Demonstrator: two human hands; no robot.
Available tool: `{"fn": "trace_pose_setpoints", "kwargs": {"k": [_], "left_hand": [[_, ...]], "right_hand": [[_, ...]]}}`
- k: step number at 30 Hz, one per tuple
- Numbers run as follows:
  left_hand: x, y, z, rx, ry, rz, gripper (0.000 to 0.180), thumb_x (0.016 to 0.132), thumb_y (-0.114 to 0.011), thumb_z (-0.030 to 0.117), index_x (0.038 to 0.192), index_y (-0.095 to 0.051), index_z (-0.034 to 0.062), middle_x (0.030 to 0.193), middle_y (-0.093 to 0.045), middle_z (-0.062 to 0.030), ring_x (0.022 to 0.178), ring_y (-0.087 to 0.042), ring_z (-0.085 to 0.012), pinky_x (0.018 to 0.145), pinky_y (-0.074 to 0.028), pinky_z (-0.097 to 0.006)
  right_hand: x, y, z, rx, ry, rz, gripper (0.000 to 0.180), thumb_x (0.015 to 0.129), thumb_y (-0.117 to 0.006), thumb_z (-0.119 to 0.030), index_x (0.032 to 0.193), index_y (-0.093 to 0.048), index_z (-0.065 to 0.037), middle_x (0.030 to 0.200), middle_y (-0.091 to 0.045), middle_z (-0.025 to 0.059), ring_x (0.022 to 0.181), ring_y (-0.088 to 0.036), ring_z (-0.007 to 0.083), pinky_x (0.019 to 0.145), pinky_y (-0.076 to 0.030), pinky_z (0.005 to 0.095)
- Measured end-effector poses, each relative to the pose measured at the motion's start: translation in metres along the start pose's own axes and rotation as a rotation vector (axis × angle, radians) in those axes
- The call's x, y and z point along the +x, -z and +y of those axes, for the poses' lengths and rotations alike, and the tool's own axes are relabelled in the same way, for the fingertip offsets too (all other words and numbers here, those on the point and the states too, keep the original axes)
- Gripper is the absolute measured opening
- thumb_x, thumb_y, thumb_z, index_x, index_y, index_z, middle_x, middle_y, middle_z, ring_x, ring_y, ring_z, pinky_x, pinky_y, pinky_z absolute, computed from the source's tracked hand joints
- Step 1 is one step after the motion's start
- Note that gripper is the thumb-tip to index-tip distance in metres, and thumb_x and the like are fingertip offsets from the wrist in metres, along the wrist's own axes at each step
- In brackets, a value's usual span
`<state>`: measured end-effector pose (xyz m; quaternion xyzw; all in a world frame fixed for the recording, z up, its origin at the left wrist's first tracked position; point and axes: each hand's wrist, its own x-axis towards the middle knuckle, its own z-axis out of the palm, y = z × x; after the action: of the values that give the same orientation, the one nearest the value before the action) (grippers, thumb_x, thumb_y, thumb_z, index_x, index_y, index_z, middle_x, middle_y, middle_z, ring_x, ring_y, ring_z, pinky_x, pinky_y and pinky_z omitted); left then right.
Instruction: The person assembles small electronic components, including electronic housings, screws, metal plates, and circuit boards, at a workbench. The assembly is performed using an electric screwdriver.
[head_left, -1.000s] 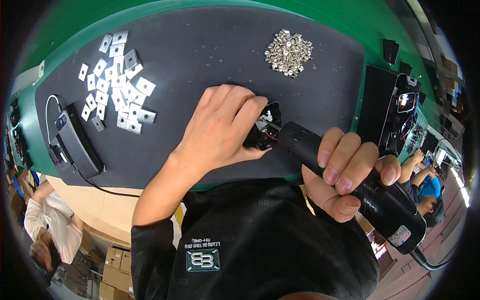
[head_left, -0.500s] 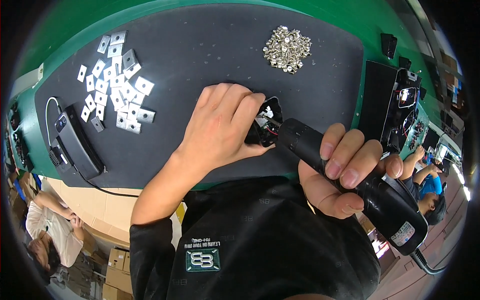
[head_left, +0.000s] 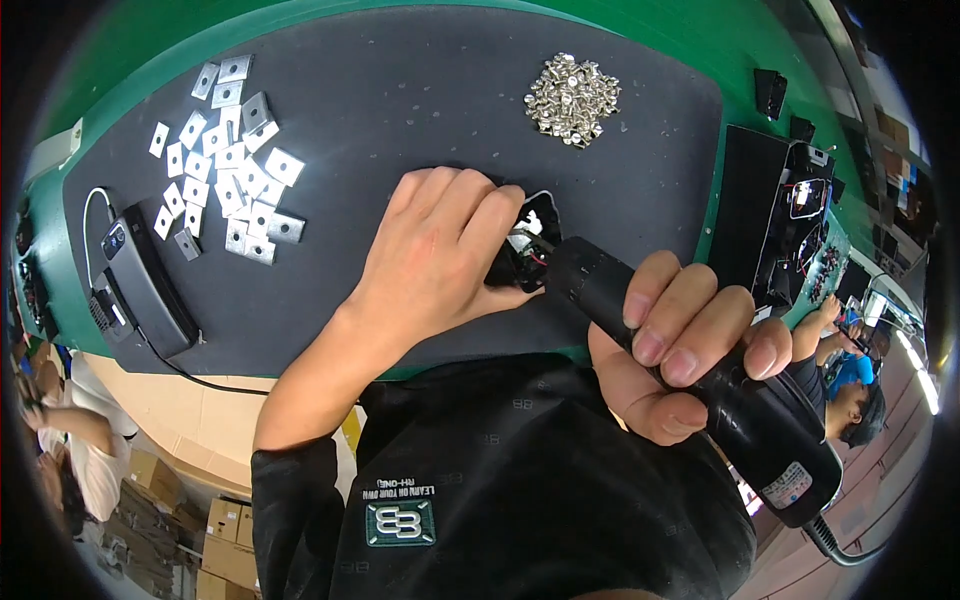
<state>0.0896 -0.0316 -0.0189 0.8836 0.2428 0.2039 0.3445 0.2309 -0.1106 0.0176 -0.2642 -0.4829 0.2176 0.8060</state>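
My left hand point(head_left: 435, 255) is closed around a small black plastic housing point(head_left: 545, 208), steadying it over the dark mat. Inside the housing show a pale metal piece and thin red wires; the rest is covered by my fingers. My right hand point(head_left: 690, 335) is wrapped round a black corded electric screwdriver point(head_left: 590, 280), slanted with its nose toward the housing. Its thin bit reaches into the housing's opening; whether the tip sits on a screw cannot be made out.
A heap of silvery screws point(head_left: 572, 100) lies at the far right of the mat point(head_left: 400, 100). Several square metal plates with holes point(head_left: 228, 160) are scattered at left, near a black power bank point(head_left: 150, 285) with a cable. Black housings point(head_left: 800, 200) stand at right. Other people work on both sides.
The screwdriver and my right hand have shifted slightly left and down. My left hand keeps its hold on the housing. The person at left has moved.
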Motion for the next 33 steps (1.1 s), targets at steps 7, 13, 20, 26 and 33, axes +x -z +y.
{"fn": "trace_pose_setpoints", "kwargs": {"k": [7,13,20,26,33], "left_hand": [[0.003,0.000,-0.004,0.016,-0.010,0.047,0.058,0.055,-0.080,0.030,0.102,-0.056,0.0054,0.091,-0.051,-0.0075,0.086,-0.052,-0.0265,0.079,-0.040,-0.038],[0.000,0.007,-0.003,-0.026,0.020,-0.019,0.067,0.055,-0.077,0.040,0.107,-0.054,0.0045,0.095,-0.051,-0.0110,0.092,-0.051,-0.0301,0.080,-0.039,-0.041],[-0.010,0.038,-0.008,-0.037,0.045,0.066,0.063,0.060,-0.075,0.032,0.109,-0.053,0.0004,0.097,-0.054,-0.0133,0.091,-0.052,-0.0313,0.081,-0.042,-0.039],[-0.023,0.187,-0.068,0.456,0.365,0.491,0.066,0.065,-0.074,0.019,0.122,-0.048,-0.0002,0.107,-0.060,-0.0165,0.095,-0.060,-0.0280,0.083,-0.048,-0.034],[-0.140,0.293,-0.213,0.426,0.870,0.610,0.077,0.071,-0.078,0.034,0.128,-0.043,-0.0032,0.114,-0.059,-0.0187,0.102,-0.059,-0.0252,0.087,-0.046,-0.033]], "right_hand": [[0.001,0.000,0.000,0.015,-0.036,-0.012,0.051,0.082,-0.072,-0.018,0.118,-0.037,-0.012,0.088,-0.058,0.0054,0.069,-0.057,0.0165,0.063,-0.046,0.0294],[0.023,0.009,-0.023,0.016,-0.121,-0.139,0.054,0.075,-0.077,-0.028,0.119,-0.047,-0.018,0.078,-0.059,-0.0067,0.061,-0.052,0.0057,0.056,-0.041,0.0196],[0.022,0.026,-0.050,-0.096,-0.191,-0.057,0.051,0.074,-0.075,-0.027,0.118,-0.051,-0.016,0.075,-0.052,-0.0071,0.063,-0.046,0.0070,0.066,-0.033,0.0238],[0.011,0.054,-0.043,-0.187,-0.176,-0.029,0.050,0.080,-0.065,-0.025,0.122,-0.045,-0.008,0.075,-0.046,-0.0007,0.065,-0.042,0.0106,0.063,-0.032,0.0271],[-0.002,0.059,-0.035,-0.247,-0.167,0.060,0.052,0.080,-0.067,-0.027,0.120,-0.043,-0.007,0.073,-0.046,-0.0001,0.062,-0.042,0.0113,0.060,-0.034,0.0276]]}}
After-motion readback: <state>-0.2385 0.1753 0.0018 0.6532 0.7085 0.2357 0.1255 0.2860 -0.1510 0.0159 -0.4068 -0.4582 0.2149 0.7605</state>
